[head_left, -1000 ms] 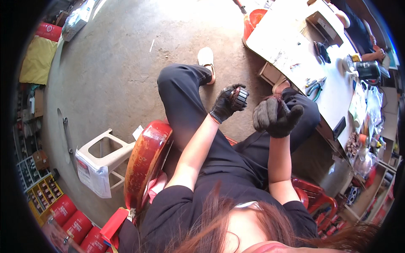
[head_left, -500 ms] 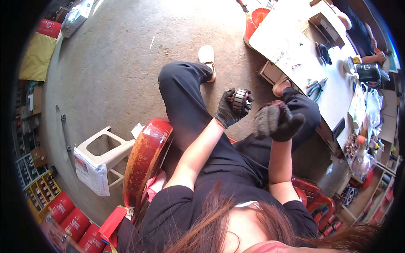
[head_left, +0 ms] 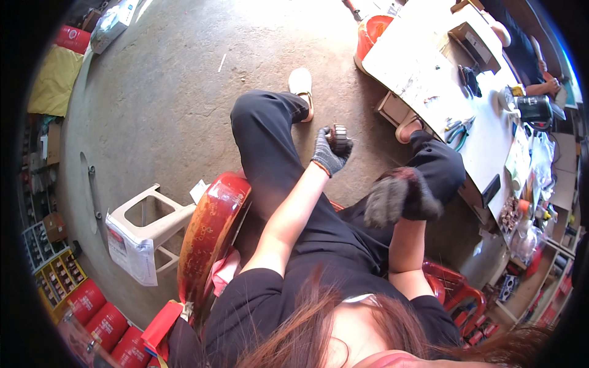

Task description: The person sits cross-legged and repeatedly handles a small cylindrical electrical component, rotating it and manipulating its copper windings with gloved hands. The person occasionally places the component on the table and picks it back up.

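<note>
A short metal motor core [head_left: 338,139], round with a slotted side, is gripped in my left hand [head_left: 331,152]. That hand wears a grey knitted glove and holds the core up past my knees, fingers curled round it. My right hand [head_left: 402,197], in a dark glove, hovers above my right thigh, apart from the core. Motion smears its fingers, which bend toward the lower left. A dark reddish patch shows along its far side; I cannot tell whether this belongs to the glove or to something held.
On my right stands a white-topped table [head_left: 411,64] with pliers [head_left: 459,132], a dark mug [head_left: 535,109] and a cardboard box [head_left: 473,46]. A beige plastic stool [head_left: 144,230] and a red rounded seat [head_left: 211,230] are at my left. Another person [head_left: 521,52] is beyond the table.
My left hand has shifted slightly left and turned with the motor core, whose slotted side shows differently. My right hand has dropped a little nearer to me, its fingers swinging downward.
</note>
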Demonstrator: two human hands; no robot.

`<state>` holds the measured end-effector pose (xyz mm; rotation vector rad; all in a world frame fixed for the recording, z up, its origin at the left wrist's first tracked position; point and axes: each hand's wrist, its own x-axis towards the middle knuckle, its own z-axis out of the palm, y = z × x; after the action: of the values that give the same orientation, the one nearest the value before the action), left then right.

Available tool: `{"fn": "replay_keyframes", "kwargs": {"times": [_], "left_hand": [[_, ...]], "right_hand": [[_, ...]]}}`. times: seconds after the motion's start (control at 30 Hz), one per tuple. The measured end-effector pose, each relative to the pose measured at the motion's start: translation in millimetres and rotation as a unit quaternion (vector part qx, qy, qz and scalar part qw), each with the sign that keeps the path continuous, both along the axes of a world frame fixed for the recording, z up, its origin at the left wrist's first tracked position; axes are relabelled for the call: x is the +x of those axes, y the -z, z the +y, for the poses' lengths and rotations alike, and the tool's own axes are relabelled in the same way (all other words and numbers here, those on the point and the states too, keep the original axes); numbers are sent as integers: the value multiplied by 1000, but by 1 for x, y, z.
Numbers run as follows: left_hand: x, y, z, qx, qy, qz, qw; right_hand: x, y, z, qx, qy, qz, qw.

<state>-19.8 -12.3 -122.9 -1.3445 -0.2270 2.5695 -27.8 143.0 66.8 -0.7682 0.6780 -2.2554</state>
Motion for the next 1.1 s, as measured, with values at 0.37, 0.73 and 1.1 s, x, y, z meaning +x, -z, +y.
{"fn": "replay_keyframes", "kwargs": {"times": [0.37, 0.73, 1.1], "left_hand": [[0, -29, -14, -238, 232, 384, 861], [5, -53, -52, -268, 106, 410, 865], [-30, -79, -93, -229, -31, 319, 919]], "right_hand": [[-45, -70, 40, -174, 170, -17, 970], [-70, -42, 43, 616, 193, 362, 672], [13, -21, -34, 444, -354, 292, 770]]}}
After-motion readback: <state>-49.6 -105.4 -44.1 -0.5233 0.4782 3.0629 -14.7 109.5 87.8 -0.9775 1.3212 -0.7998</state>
